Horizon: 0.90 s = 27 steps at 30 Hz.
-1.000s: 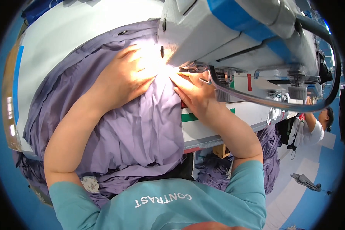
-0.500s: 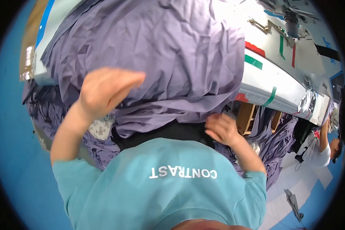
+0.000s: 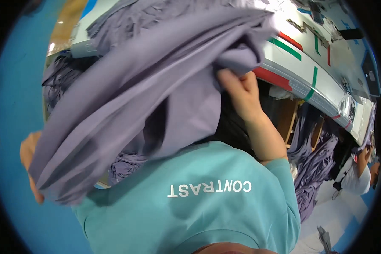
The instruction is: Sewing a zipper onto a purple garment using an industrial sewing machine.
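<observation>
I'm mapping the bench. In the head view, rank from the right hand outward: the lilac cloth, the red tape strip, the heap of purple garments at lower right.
From the right hand:
1. Lilac cloth, gripped in it.
2. Red tape strip, just right, on the table edge.
3. Heap of purple garments, down right by the floor.

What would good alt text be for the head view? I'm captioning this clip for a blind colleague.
A person in a teal shirt lifts a large purple cloth off a white worktable. The right hand grips one edge of it and the left hand is mostly hidden under the other. More purple fabric hangs below the table at right.
</observation>
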### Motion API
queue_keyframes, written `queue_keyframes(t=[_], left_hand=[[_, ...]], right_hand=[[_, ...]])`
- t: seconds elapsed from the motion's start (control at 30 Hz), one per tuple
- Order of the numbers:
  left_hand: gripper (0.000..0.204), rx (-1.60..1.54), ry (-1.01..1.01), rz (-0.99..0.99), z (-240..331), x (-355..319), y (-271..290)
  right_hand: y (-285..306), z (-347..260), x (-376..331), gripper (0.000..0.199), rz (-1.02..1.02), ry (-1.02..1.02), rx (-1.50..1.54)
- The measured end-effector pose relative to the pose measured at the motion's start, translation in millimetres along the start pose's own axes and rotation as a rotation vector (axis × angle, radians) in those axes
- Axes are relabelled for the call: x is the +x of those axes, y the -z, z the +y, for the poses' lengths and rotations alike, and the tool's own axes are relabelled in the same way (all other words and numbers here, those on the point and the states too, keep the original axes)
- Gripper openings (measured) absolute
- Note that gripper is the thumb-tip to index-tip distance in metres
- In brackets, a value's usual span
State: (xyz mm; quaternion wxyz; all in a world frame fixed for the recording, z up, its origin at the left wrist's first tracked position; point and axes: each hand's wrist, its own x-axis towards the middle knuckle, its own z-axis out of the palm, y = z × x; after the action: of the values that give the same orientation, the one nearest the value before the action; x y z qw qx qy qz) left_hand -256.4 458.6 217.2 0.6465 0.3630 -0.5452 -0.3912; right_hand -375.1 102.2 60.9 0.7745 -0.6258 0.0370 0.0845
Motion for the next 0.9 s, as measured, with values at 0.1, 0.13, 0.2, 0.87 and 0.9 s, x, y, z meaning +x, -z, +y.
queue_keyframes(t=[0.1, 0.13, 0.2, 0.87, 0.9], left_hand=[[0.037, 0.349, 0.012, 0.373, 35, -38, -34], [0.037, 0.499, 0.067, 0.637, 34, -44, -50], [0.037, 0.684, 0.145, 1.097, 17, -43, -76], [0.012, 0.528, 0.238, 0.769, -26, 21, -51], [0.012, 0.556, 0.306, 0.809, -31, 21, -48]], right_hand=[[-3, 16, -18, 0.037, -0.019, 0.080, -0.304], [-1, 17, -27, 0.043, -0.267, -0.001, -0.863], [-13, 17, -39, 0.048, -0.496, 0.031, -0.877], [-76, 34, 91, 0.040, -0.588, 0.529, 0.134], [-75, 46, 92, 0.041, -0.569, 0.337, 0.449]])
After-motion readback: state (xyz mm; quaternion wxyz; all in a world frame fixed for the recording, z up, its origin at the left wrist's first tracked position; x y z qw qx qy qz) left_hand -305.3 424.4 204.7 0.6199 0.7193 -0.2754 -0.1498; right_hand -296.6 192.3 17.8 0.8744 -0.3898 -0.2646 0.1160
